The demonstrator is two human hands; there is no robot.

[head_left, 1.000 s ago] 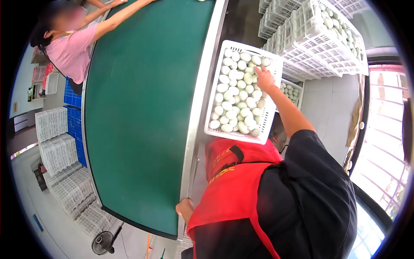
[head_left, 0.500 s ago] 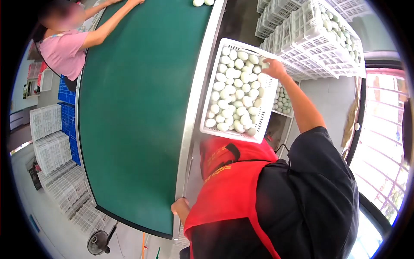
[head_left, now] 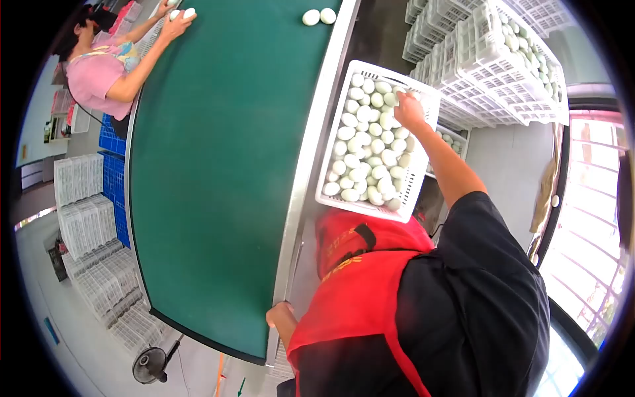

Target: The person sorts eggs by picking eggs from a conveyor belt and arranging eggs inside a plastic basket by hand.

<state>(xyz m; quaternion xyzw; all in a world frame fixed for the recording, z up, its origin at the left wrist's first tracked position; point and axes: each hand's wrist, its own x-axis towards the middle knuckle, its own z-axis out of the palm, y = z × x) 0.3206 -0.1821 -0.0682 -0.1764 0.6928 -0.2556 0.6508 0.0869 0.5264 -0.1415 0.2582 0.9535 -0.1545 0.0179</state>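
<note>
A white plastic crate [head_left: 421,126] full of pale eggs [head_left: 360,139] sits tilted in front of my body, right of the green conveyor belt [head_left: 218,178]. My right hand [head_left: 409,111] reaches into its upper right part, fingers curled down around an egg; its fingertips are partly hidden. Down at the belt's near corner, my left hand [head_left: 280,313] is closed around the metal edge rail [head_left: 301,192]. Two eggs [head_left: 319,16] lie apart on the belt's far right.
Across the belt a person in a pink shirt [head_left: 99,79] holds eggs in their hands. Stacked white crates [head_left: 489,66] of eggs stand at the upper right. White crates [head_left: 92,225] and blue crates [head_left: 114,178] line the left side. A fan [head_left: 151,364] stands at lower left.
My right hand has moved from the crate's right rim leftward in among the eggs. My left hand stays on the rail. Eggs now show in the other person's hands.
</note>
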